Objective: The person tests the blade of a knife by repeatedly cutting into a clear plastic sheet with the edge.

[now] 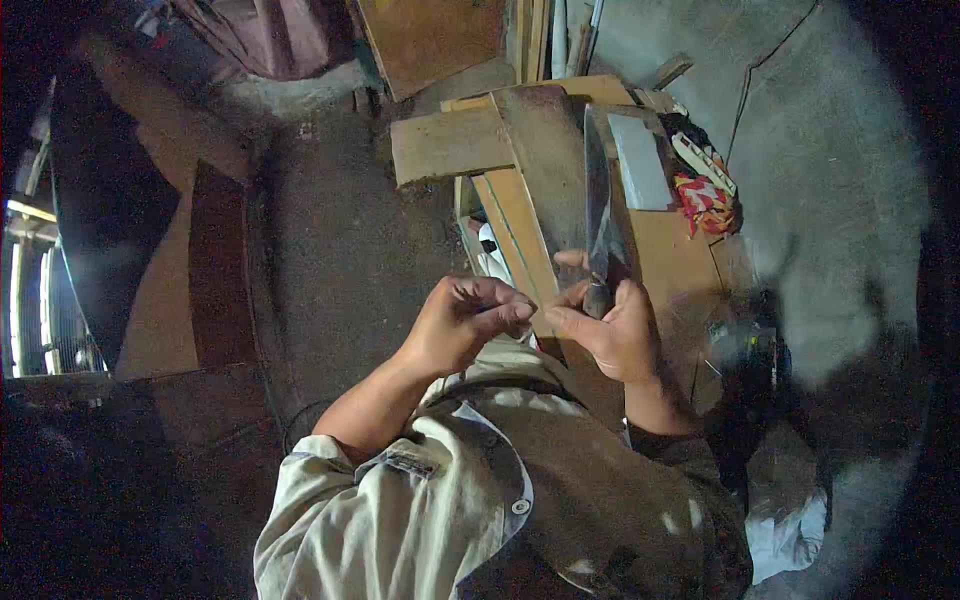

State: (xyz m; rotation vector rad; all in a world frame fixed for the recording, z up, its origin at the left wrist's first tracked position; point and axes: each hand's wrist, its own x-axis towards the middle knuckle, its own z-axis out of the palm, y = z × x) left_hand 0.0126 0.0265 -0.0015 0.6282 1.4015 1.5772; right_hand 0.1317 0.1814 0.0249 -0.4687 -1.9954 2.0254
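My right hand (615, 325) is closed around the dark handle of a knife (598, 190), whose long blade points up and away from me. Its thumb and a finger come together toward my left hand. My left hand (470, 325) is pinched, thumb against fingers, just left of the right one with a small gap between them. Whatever sits in that pinch is too small to make out. Beyond the hands lie a wooden board (450, 145) and a white flat panel (640, 160) on brown boards.
A red and white patterned cloth (706, 205) bunches at the right end of the boards. A white sack (790, 540) lies at lower right. Brown panels (220, 270) stand at left, and a draped cloth (285, 35) is at the top. A grey wall (830, 230) rises at right.
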